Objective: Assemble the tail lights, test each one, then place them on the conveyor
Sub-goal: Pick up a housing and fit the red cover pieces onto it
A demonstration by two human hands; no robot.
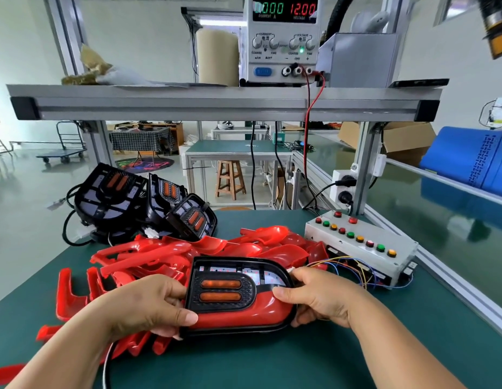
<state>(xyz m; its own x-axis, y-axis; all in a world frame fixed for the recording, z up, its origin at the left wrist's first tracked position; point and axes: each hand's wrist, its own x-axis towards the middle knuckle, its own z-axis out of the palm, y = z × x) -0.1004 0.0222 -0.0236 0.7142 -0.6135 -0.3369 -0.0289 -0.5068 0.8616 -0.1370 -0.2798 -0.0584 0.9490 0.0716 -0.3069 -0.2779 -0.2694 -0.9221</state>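
Both hands clamp the tail light by its short ends, left hand and right hand, just in front of the red lens pile; it looks light, rigid, glossy-slick, so edge grips suit.

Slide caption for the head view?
Head view: left hand and right hand grip a tail light by a pile of loose red plastic parts, button box alongside.

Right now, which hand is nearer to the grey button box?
Right. The right hand holds the tail light at its right end, close to the button box; the left hand holds the left end, farther away.
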